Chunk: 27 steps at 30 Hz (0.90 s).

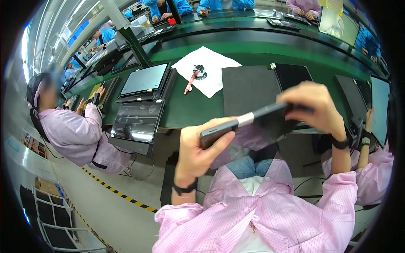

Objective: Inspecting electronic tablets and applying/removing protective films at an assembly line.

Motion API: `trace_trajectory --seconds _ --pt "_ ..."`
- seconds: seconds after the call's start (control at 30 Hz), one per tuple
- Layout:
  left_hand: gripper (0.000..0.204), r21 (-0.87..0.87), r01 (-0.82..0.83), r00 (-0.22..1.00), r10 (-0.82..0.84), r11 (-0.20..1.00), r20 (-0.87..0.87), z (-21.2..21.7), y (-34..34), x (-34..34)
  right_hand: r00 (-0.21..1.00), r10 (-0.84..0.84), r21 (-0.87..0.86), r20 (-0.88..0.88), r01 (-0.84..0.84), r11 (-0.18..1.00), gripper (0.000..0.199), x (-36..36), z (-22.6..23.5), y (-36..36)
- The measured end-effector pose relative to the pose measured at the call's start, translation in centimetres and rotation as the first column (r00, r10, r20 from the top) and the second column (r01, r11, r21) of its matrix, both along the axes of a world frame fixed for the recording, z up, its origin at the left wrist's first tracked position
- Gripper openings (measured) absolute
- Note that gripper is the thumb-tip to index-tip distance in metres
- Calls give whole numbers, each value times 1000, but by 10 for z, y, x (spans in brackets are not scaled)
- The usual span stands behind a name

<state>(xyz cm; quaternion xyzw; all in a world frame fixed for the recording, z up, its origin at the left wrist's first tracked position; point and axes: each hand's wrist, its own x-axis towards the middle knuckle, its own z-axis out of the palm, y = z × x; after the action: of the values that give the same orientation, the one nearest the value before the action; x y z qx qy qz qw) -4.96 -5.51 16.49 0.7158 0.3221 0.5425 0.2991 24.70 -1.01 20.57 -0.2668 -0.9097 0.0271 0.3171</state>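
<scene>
A dark, glossy screen panel (268, 114), seen nearly edge-on, is held up in front of my chest between both hands. A light strip of tape lies across its edge, and pink shows on its lower face. My left hand (197, 149) grips the left end, thumb and fingers on opposite sides. At the right end, my right hand (315, 109) is closed around the panel, slightly smeared by motion. Behind it on the green bench lie a dark grey foam pad (249, 88) and another black panel (293, 75) with taped corners.
To the left, stacked panels (141, 82) and a glossy black panel (137, 120) overhang the bench edge (181, 123). A white sheet (209, 57) carries a red-handled tool (191, 83) and a small black item (200, 71). Co-workers in pink sit close on both sides.
</scene>
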Motion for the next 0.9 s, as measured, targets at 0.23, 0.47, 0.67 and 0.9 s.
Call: trace_trajectory --seconds 0.23,0.47,0.67,0.9 --pt "21 -286 -322 546 424 903 723 -24 9 60 -30 -453 -453 -891 10 891 51 -54 -54 -6" --pt "52 -278 271 637 45 922 770 -49 -12 51 46 -545 -532 -838 -293 794 39 -61 -105 6" --pt "51 -289 521 529 -37 803 848 -84 -20 26 122 -564 -573 -817 -288 767 41 -51 -104 0" --pt "46 -77 357 629 -178 931 757 -91 -24 44 121 -596 -590 -794 -387 708 36 -46 -112 3"
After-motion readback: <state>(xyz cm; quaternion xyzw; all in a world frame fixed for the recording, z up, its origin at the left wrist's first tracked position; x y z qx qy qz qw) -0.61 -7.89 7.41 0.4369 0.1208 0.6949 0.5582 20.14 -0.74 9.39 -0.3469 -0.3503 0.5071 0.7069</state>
